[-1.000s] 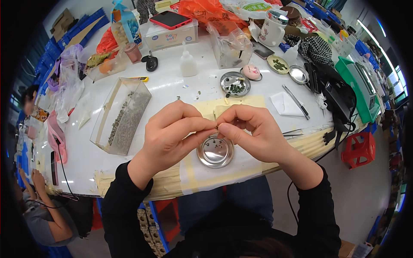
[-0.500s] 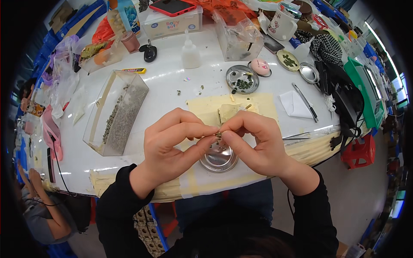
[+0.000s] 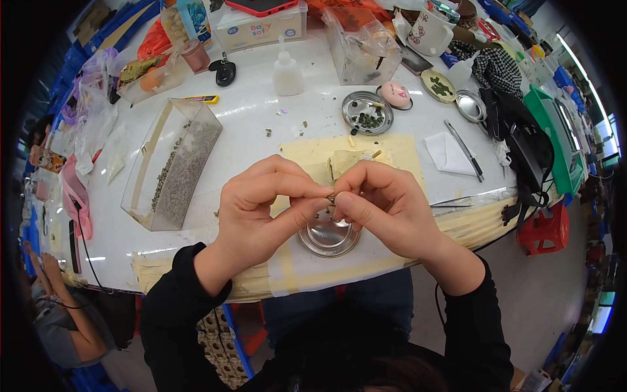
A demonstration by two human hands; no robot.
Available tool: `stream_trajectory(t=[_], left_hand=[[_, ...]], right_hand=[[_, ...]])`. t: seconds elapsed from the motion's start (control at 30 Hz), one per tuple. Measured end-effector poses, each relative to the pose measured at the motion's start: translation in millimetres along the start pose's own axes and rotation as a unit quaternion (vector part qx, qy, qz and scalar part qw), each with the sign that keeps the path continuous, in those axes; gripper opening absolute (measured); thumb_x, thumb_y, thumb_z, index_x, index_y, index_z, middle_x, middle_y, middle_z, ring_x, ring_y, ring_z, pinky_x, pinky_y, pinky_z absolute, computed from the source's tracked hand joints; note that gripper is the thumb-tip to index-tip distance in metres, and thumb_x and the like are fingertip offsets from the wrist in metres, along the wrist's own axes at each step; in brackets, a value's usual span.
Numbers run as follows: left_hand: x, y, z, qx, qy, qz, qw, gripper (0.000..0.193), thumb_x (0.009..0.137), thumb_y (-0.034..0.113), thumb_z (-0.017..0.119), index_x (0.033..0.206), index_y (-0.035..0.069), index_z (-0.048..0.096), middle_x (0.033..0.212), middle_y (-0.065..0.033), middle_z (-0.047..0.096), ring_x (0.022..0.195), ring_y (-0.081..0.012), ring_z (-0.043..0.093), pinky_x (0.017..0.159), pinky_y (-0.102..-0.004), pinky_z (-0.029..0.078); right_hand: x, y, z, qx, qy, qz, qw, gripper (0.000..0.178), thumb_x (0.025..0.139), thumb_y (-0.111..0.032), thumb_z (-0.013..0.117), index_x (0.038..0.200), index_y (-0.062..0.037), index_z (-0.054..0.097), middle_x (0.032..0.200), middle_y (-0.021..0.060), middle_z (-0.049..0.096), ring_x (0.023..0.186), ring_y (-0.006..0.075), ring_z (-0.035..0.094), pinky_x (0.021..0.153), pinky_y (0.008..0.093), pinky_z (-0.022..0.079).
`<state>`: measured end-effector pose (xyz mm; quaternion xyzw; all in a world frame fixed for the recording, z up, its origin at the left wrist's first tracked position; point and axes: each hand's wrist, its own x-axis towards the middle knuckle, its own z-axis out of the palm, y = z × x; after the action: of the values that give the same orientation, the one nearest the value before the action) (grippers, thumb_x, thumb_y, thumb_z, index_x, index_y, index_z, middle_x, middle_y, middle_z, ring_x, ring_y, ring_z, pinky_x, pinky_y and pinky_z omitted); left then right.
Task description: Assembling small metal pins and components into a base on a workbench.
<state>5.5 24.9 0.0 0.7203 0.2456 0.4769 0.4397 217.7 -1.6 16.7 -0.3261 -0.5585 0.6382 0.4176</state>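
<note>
My left hand (image 3: 264,215) and my right hand (image 3: 388,206) meet over the table's front part, thumbs and forefingers pinched together. Between the fingertips is a tiny brownish metallic piece (image 3: 331,196), too small to name. Just below lies a round, shiny metal dish (image 3: 328,243) with a few small bits in it, partly hidden by my fingers. Behind my hands a pale yellowish block (image 3: 343,160) with a short stick-like part rests on yellow-taped paper (image 3: 398,153). Farther back is another round metal dish (image 3: 385,103) holding small dark green pieces.
A clear plastic bin (image 3: 140,189) of small grey-green parts stands at left. A white squeeze bottle (image 3: 287,75) is at the back. On the right lie a pen (image 3: 465,151), folded white paper (image 3: 444,155) and a black bag (image 3: 522,150). A person's arm (image 3: 75,313) shows at far left.
My hands stay pinched together over the dish, with slight finger movement. The whole view has shifted a little, so the table things sit slightly higher and farther left.
</note>
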Motion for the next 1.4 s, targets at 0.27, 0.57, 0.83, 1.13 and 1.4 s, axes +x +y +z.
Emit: stream_trajectory(t=[0.27,0.57,0.83,1.13,1.4], left_hand=[[-7,5,14,-0.193,0.044,-0.128,0.972,0.014,0.088,-0.001,0.068,0.101,-0.004,0.068,0.096,-0.0081,0.066,0.08,-0.0098,0.062,0.071,-0.0225,0.051],[-8,5,8,-0.238,0.034,-0.236,0.942,0.015,0.091,0.004,0.066,0.103,-0.004,0.068,0.09,-0.0081,0.07,0.076,-0.0084,0.063,0.067,-0.0215,0.052],[-8,5,11,-0.203,0.043,-0.202,0.957,0.018,0.09,0.003,0.067,0.107,-0.002,0.069,0.09,-0.0066,0.07,0.075,-0.0085,0.063,0.067,-0.0211,0.052],[-1,9,6,0.168,0.03,0.078,0.982,0.019,0.077,-0.004,0.074,0.095,0.001,0.072,0.08,-0.0082,0.067,0.068,-0.0146,0.063,0.06,-0.0263,0.05],[-2,14,6,0.284,0.014,0.121,0.951,0.023,0.071,-0.007,0.075,0.092,-0.001,0.069,0.079,-0.0105,0.067,0.068,-0.0191,0.064,0.058,-0.026,0.05]], right_hand=[[1,13,4,-0.276,0.105,-0.237,0.925,0.01,0.084,0.001,0.068,0.093,0.0001,0.063,0.078,0.0048,0.063,0.066,0.0114,0.058,0.058,0.0243,0.046],[12,23,1,-0.512,0.15,-0.447,0.718,0.03,0.064,0.001,0.074,0.092,-0.0029,0.065,0.074,0.0034,0.058,0.06,0.0194,0.055,0.05,0.0287,0.045],[12,21,3,-0.485,0.155,-0.414,0.754,0.025,0.066,0.001,0.075,0.088,-0.0045,0.064,0.073,0.0042,0.058,0.061,0.0202,0.056,0.052,0.0292,0.046],[4,15,5,-0.241,0.094,-0.2,0.945,0.009,0.083,-0.003,0.07,0.09,-0.0016,0.064,0.076,0.0032,0.063,0.066,0.0095,0.061,0.056,0.0232,0.047],[2,17,3,-0.131,0.071,-0.1,0.984,0.011,0.089,-0.009,0.067,0.095,-0.0008,0.063,0.082,0.0018,0.066,0.073,0.0055,0.062,0.059,0.0197,0.046]])
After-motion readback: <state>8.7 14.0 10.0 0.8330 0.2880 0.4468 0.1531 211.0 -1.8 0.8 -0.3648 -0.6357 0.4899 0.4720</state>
